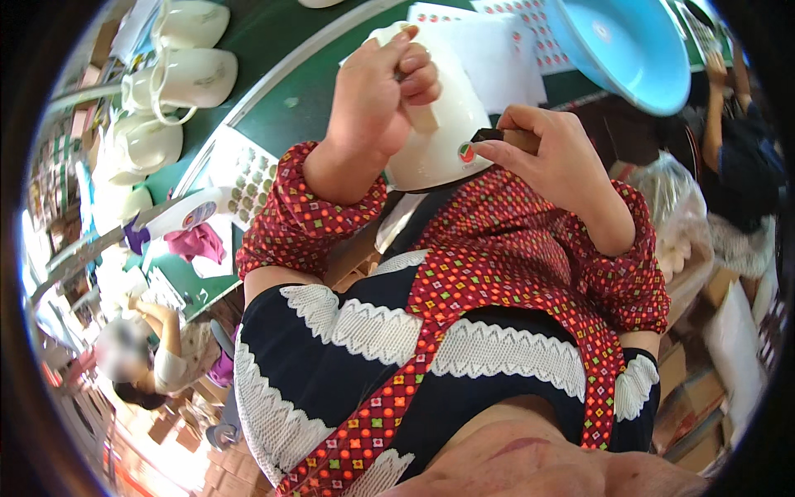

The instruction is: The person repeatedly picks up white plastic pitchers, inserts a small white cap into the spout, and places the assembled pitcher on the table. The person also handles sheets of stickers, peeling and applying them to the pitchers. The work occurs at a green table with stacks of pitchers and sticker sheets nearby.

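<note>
Head camera: we see a left hand (368, 103), fingers curled over a white jug (454, 103) by a green table (306, 116), gripping what we cannot tell. The right hand (570, 156) pinches a small dark block (489, 134) beside the jug's round sticker (467, 153).

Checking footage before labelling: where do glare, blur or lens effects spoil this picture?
Head view: bright light bleaches the far left, beyond the white pitchers; the lower-left co-worker's head is blurred; black vignetting rings the fisheye image; the right hand looks fairly sharp.
</note>
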Demonstrator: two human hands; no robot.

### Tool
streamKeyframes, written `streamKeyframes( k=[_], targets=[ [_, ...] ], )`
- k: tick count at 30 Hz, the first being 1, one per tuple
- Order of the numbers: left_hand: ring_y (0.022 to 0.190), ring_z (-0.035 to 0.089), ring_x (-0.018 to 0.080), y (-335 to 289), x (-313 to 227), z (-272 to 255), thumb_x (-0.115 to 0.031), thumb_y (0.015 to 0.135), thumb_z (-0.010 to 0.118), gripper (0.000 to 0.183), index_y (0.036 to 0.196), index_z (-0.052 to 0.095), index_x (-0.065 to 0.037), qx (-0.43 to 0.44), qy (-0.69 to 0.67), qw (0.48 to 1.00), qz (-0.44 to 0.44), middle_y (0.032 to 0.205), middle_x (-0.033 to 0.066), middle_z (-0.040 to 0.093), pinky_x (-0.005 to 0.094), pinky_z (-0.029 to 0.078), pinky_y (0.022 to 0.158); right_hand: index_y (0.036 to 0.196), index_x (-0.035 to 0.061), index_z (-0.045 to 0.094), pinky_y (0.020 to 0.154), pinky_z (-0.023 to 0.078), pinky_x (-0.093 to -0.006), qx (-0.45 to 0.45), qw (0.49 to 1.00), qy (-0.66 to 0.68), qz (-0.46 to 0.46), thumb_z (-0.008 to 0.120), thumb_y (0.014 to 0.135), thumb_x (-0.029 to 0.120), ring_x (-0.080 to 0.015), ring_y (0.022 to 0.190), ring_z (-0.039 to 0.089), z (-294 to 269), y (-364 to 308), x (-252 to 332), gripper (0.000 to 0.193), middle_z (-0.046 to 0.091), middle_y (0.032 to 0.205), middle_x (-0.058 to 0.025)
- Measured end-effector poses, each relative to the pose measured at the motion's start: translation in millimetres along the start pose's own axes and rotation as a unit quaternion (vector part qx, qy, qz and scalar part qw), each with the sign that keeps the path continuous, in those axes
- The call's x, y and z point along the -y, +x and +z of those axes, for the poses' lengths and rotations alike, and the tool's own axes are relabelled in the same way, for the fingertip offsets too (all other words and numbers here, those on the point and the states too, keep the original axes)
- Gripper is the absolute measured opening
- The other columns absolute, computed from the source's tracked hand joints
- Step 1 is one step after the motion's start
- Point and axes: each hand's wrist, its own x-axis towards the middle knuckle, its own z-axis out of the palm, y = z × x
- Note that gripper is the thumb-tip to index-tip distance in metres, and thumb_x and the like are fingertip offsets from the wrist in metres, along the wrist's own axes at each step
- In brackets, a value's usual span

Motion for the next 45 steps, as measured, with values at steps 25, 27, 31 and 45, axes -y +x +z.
streamKeyframes(
  k=[25, 27, 31, 45],
  targets=[
    [0.066, 0.038, 0.0112, 47, 68, 42, -0.011, 0.116, 0.045, 0.010, 0.120, 0.043, -0.003, 0.058, -0.006, 0.998, -0.027, 0.081, 0.0011, 0.043, 0.0287, 0.032, 0.059, 0.073, 0.0033, 0.065, 0.064, 0.056, -0.0439, -0.059, 0.987, -0.096, 0.112, 0.087, 0.081, 0.061, -0.0339, 0.066, 0.071, 13, -17, -50, 0.063, 0.066, 0.065, -0.0121],
    [0.066, 0.038, 0.0114, 48, 68, 41, -0.012, 0.116, 0.045, 0.009, 0.120, 0.044, -0.003, 0.058, -0.004, 0.998, -0.032, 0.081, 0.0011, 0.043, 0.0289, 0.032, 0.059, 0.075, 0.0035, 0.065, 0.066, 0.057, -0.0439, -0.067, 0.984, -0.121, 0.115, 0.088, 0.079, 0.062, -0.0339, 0.070, 0.072, 15, -16, -49, 0.063, 0.068, 0.069, -0.0127],
    [0.065, 0.037, 0.0119, 46, 72, 46, -0.012, 0.116, 0.044, 0.009, 0.120, 0.045, -0.004, 0.043, 0.005, 0.998, -0.042, 0.080, 0.0013, 0.043, 0.0296, 0.032, 0.058, 0.086, 0.0033, 0.067, 0.071, 0.058, -0.0432, -0.130, 0.976, -0.168, 0.048, 0.091, 0.071, 0.069, -0.0344, 0.080, 0.075, 19, -12, -69, 0.071, 0.072, 0.082, -0.0153],
    [0.074, 0.050, 0.0134, 72, 94, 26, -0.006, 0.106, 0.061, 0.016, 0.121, 0.056, -0.002, 0.044, 0.010, 0.999, -0.022, 0.086, -0.0002, 0.053, 0.0314, 0.045, 0.072, 0.125, -0.0018, 0.057, 0.098, 0.055, -0.0513, -0.240, 0.965, 0.008, 0.109, 0.094, 0.060, 0.073, -0.0416, 0.117, 0.067, 65, -16, -99, 0.106, 0.067, 0.120, -0.0247]
  ],
)
